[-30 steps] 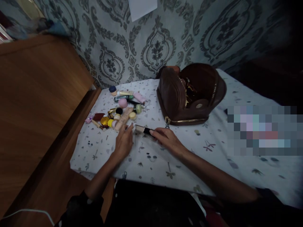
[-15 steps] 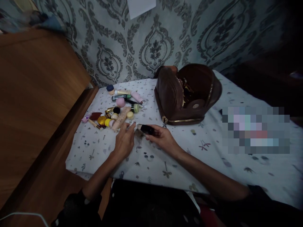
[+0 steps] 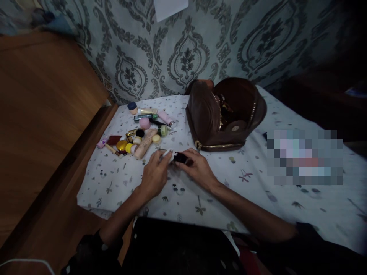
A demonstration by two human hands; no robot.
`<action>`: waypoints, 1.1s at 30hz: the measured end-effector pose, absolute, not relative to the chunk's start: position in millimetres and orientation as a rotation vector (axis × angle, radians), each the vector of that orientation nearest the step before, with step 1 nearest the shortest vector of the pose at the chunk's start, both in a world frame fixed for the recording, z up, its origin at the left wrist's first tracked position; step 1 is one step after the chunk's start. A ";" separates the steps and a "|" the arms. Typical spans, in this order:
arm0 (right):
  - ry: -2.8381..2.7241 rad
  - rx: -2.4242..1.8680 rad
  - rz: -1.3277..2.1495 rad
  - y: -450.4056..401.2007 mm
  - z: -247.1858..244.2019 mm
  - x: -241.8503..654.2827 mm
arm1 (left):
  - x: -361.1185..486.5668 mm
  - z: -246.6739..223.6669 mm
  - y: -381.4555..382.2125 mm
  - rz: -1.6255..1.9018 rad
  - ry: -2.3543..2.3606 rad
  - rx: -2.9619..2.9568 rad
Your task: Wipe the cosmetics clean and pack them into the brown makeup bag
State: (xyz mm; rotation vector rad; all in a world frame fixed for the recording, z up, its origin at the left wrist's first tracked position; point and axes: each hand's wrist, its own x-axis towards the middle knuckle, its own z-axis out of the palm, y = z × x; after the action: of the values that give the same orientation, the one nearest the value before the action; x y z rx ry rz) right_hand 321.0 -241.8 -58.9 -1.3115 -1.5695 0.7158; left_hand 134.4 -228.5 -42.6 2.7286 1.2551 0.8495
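My right hand (image 3: 199, 168) is closed round a small, dark, glossy container (image 3: 180, 157), held just above the table; its exact kind is unclear. A small white thing, perhaps a wipe (image 3: 168, 153), is pinched in the fingers of my left hand (image 3: 156, 172) and meets the container's left end. Beyond my left hand lie a beige tube (image 3: 146, 144), a round pale yellow pot (image 3: 156, 138) and a green-lidded jar (image 3: 162, 130). A brown cosmetic bag (image 3: 220, 138) stands unzipped behind my right hand, with shiny items partly visible inside.
More cosmetics lie at the left: a pink round item (image 3: 144, 123), a navy-lidded jar (image 3: 132, 107), a gold round case (image 3: 122, 146) and several others. A patterned cloth (image 3: 120, 183) covers the table. Wooden furniture (image 3: 48, 114) borders the left side; a blurred-out item (image 3: 306, 156) is at right.
My left hand has moved slightly right, bringing the white thing against the dark container. My right hand still holds the container. The bag and cosmetics stay in place.
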 end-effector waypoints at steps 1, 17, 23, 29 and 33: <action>-1.563 -1.323 0.712 -241.9 -60.1 321.0 | 129.4 -46.5 -221.7 0.858 1.302 2.706; -1.239 -1.130 1.186 -232.7 -67.8 323.3 | 118.7 -57.8 -185.9 0.795 1.410 2.529; -1.268 -1.112 1.136 -234.9 -74.6 321.1 | 134.4 -38.9 -203.2 0.644 1.469 2.614; -1.347 -1.140 1.068 -235.4 -73.0 320.9 | 161.3 -17.8 -238.4 0.595 1.202 2.697; -1.398 -1.197 1.002 -237.2 -69.3 322.4 | 161.6 -23.4 -243.8 0.583 1.177 2.781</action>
State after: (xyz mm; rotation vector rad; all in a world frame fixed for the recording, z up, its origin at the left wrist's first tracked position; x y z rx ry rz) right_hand 322.4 -237.2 -69.3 -1.1966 -1.3976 1.0025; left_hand 161.6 -243.8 -23.4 2.7807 1.1770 0.5829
